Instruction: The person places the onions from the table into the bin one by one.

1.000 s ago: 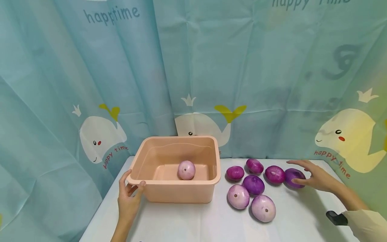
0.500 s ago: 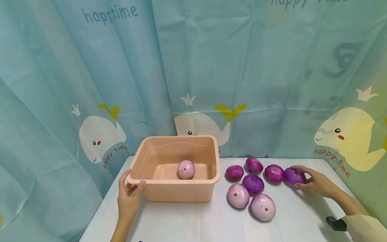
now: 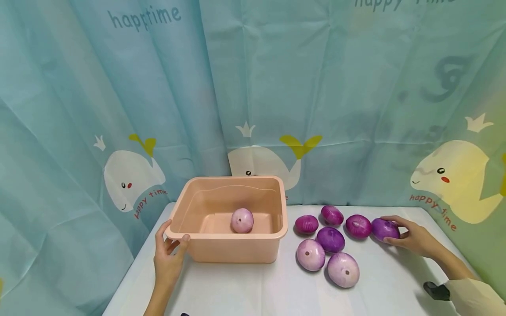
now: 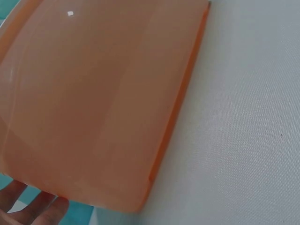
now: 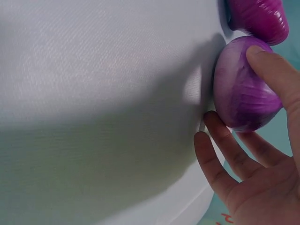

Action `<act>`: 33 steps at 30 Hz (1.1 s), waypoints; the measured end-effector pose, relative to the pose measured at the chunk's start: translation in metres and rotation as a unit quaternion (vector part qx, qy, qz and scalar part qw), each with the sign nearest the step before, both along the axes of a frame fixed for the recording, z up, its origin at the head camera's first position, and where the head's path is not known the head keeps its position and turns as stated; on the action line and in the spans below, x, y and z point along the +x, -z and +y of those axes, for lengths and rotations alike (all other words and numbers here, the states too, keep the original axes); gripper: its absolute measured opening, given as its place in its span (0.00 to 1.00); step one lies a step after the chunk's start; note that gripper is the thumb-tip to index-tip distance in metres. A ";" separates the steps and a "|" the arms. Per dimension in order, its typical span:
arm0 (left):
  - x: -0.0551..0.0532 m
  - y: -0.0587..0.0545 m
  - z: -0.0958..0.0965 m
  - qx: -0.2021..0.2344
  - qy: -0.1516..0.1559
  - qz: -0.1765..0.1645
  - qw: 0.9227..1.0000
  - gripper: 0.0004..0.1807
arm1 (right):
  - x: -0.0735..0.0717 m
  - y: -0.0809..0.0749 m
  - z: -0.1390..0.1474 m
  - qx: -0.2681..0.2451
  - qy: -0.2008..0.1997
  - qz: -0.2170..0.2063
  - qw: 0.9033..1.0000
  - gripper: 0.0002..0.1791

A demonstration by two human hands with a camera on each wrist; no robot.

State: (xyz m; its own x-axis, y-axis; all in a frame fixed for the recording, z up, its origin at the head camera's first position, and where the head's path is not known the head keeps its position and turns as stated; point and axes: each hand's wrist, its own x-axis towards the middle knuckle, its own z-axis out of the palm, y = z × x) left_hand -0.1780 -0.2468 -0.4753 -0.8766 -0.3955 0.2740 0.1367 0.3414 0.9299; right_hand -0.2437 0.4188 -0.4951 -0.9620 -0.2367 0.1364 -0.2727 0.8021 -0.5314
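Note:
At the front left corner of a peach plastic basin, my left hand grips the rim, thumb in front and fingers along the side. In the left wrist view those fingertips lie at the edge of the basin's wall. One pale onion lies inside the basin. My right hand holds the purple onion farthest right on the table. The right wrist view has the thumb on top of this onion and fingers around its lower side. It sits right beside a magenta onion.
Several more onions lie between basin and right hand: two magenta ones at the back, a dark purple onion and two pale ones in front, including one pale onion nearest me. A whale-print curtain hangs behind the white table.
My right hand has closed in on the far right purple onion, its fingers coming from spread to curled around it. The left hand has stayed on the basin.

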 end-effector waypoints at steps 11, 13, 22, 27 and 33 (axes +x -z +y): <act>-0.001 0.000 -0.003 -0.002 0.000 0.001 1.000 0.38 | -0.006 -0.009 -0.001 0.005 -0.027 0.007 1.000 0.34; -0.001 0.001 -0.003 -0.001 0.003 0.001 1.000 0.38 | -0.007 -0.015 -0.002 0.009 -0.040 0.014 0.999 0.34; -0.003 0.004 -0.003 0.004 0.010 0.011 1.000 0.37 | -0.019 -0.070 -0.005 -0.021 -0.078 0.041 0.996 0.33; -0.003 0.005 -0.002 -0.003 0.007 0.010 1.000 0.37 | -0.026 -0.104 -0.008 -0.010 -0.046 0.048 0.998 0.35; -0.002 0.004 -0.002 -0.011 -0.002 0.009 1.000 0.37 | -0.032 -0.133 -0.021 -0.035 -0.022 0.068 0.997 0.37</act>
State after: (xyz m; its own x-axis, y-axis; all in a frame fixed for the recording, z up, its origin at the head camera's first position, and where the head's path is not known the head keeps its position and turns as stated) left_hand -0.1799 -0.2492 -0.4796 -0.8699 -0.3925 0.2988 0.1519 0.3631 0.9193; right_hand -0.2761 0.3975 -0.3617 -0.9222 -0.2642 0.2824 -0.3805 0.7499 -0.5412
